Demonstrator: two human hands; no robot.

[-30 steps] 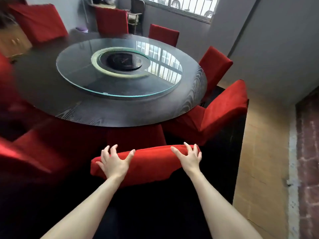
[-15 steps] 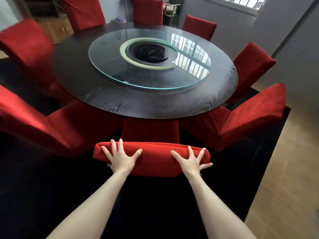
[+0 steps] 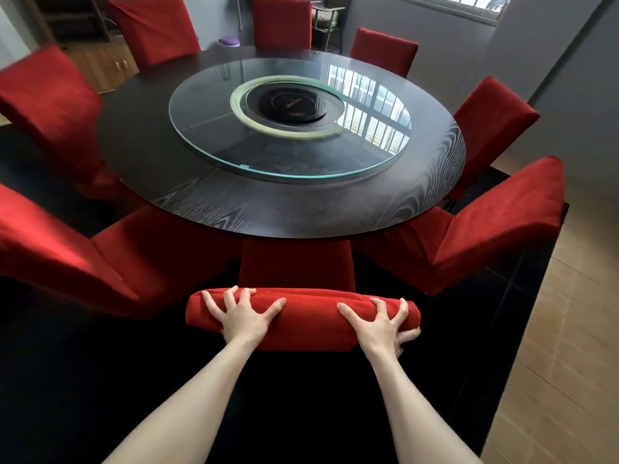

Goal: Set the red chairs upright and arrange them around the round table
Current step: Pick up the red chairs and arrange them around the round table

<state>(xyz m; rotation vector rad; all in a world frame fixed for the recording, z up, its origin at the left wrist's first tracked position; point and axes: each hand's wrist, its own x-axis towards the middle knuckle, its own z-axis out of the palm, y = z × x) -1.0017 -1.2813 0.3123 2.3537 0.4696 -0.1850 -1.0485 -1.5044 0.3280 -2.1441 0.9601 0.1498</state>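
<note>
1. The near chair (image 3: 301,316) stands upright at the closest edge of the round desk (image 3: 301,212). Its seat points away from the person, toward the desk's middle, and its front slips under the rim.
2. The padded top of its backrest lies with its long axis left to right, roughly along the near rim.
3. The left hand (image 3: 243,314) grips the left part of that top, fingers spread and bent over the far side, thumb on the near face.
4. The right hand (image 3: 382,324) grips the right end the same way, fingers splayed and curled over the roll.
5. The cover is red, velvety cloth, rounded at the top edge.
6. Two more red chairs flank it, the left chair (image 3: 50,249) and the right chair (image 3: 502,222), both angled in toward the desk; further red chairs ring the far side.
7. The desk top is dark wood with pale grain; a round glass turntable (image 3: 207,128) sits on it around a black centre disc (image 3: 288,103).
8. A black mat (image 3: 301,396) lies underfoot, with tan floor tile (image 3: 569,363) to its right.
</note>
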